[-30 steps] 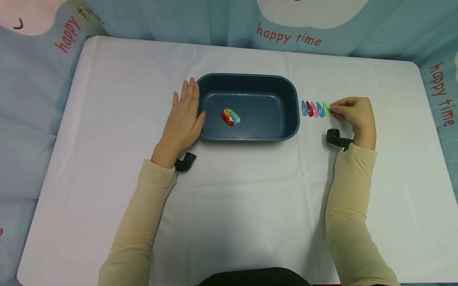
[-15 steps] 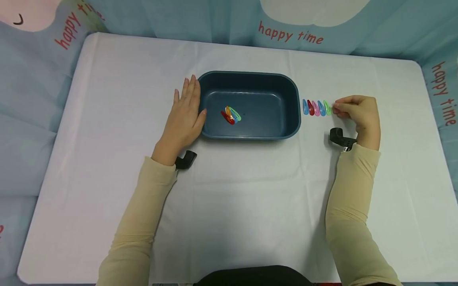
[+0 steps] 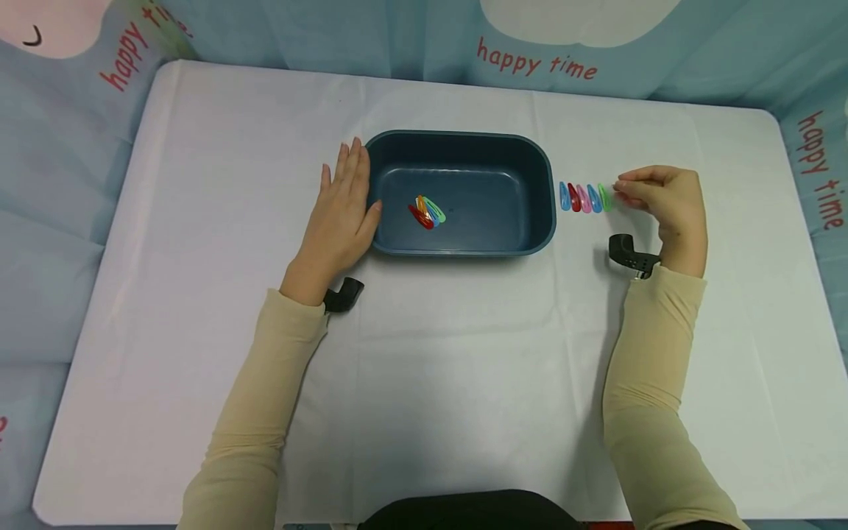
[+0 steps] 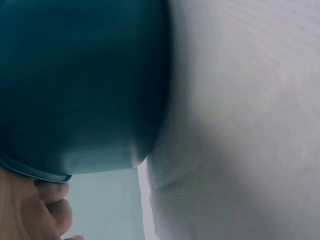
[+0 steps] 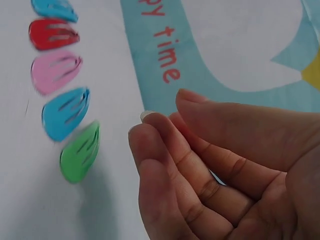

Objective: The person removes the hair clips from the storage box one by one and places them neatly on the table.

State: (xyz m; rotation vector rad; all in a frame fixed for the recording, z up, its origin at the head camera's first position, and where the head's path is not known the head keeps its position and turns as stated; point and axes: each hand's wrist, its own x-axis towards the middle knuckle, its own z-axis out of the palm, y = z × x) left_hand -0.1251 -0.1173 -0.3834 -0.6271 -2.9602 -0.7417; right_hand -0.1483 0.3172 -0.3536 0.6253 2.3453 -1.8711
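My left hand (image 3: 336, 213) rests with extended fingers against the left end of a dark blue plastic basin (image 3: 490, 213); the left wrist view shows its fingers (image 4: 57, 215) at the basin's rim. Inside the basin lie several snap hair clips (image 3: 427, 213), red, orange, green and blue, in a small overlapping pile. To the basin's right, a row of hair clips runs blue, red (image 3: 573, 197), pink (image 3: 584, 199), blue, green (image 5: 80, 152). My right hand (image 3: 672, 202) hovers just right of the green clip, fingers loosely bent, thumb apart from them, holding nothing.
A white cloth covers the table (image 3: 464, 368). Blue curtains (image 3: 397, 44) printed with "happy time" hang behind and at the sides. Black wrist-camera mounts (image 3: 632, 254) jut from both wrists.
My right hand has drawn away from the green clip, rightward and slightly up, leaving it at the row's end. The left hand and basin keep their places.
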